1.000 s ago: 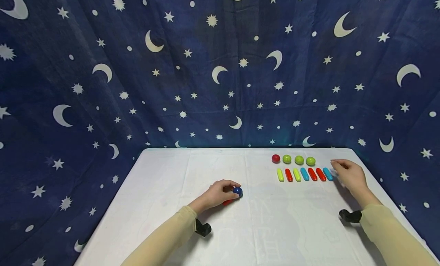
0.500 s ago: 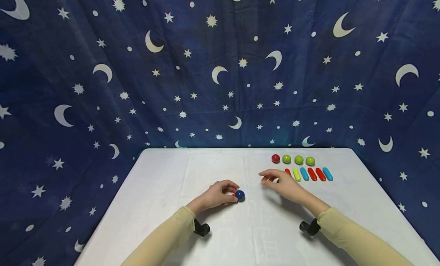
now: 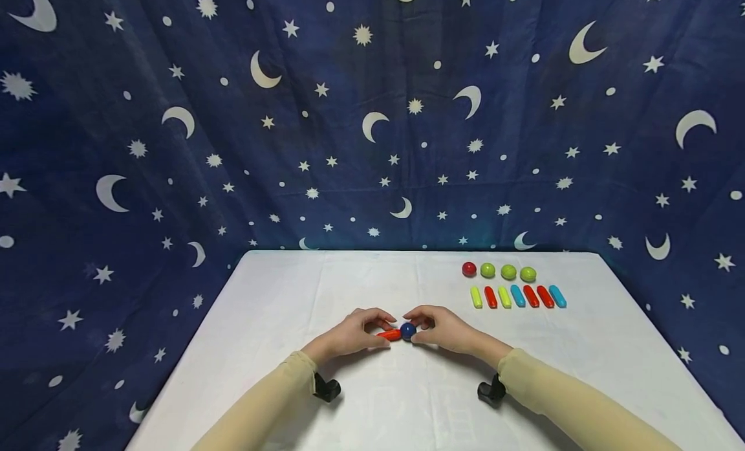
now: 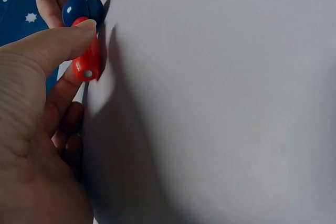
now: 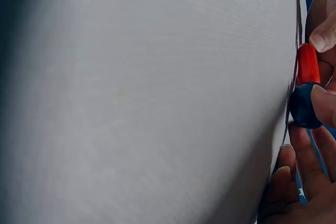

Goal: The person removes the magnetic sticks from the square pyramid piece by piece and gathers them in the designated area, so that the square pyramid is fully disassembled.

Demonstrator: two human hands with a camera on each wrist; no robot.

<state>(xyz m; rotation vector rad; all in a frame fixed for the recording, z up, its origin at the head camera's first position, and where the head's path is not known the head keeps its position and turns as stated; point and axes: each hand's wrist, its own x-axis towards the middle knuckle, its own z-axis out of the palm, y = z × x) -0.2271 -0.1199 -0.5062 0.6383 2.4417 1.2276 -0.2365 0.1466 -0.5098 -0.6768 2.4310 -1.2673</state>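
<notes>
A short red rod lies end to end with a dark blue ball over the middle of the white table. My left hand pinches the rod between thumb and fingers; the left wrist view shows a round metallic spot on the rod's near end. From the other side my right hand holds the ball, its thumb on the near face and fingers behind. In the right wrist view the ball meets the rod's end.
On the back right of the table, a red ball and green balls form a row. In front of them lies a row of yellow, red and blue rods. A starry dark blue curtain hangs behind.
My right hand has come from the far right, past the row of rods, to the blue ball. The left hand has shifted slightly left, off the ball and onto the red rod.
</notes>
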